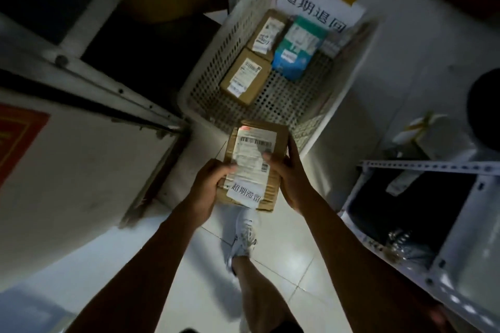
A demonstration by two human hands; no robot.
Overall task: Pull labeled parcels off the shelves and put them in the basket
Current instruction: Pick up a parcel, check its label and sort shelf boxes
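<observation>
**A box on its way to the basket**

Both hands hold one brown box (254, 165). The left hand (209, 184) grips the box's left edge, with its thumb on the white label (251, 159). The right hand (288, 170) curls round the right edge, thumb on top too. So the box sits right between the two hands, with its label facing up. A small sticker with printed words is near the box's close end.

The step looks like carrying: the box is off the shelf but not in the basket (216, 46) yet. The box is up in the air, just at the near rim of the basket.

Next, I think the hands must reach forward over the rim, go down, and let go. The near part of the basket floor is bare, so that seems a good place to drop it.

Deeper in the basket lie two brown parcels (246, 76) with labels and a blue and white pack (296, 48). A white paper sign (319, 3) stands at the basket's far end. A metal shelf (422, 167) is to the right of the basket. A white shoe (244, 235) is on the tiled floor, nearer than the basket, under the box.
</observation>
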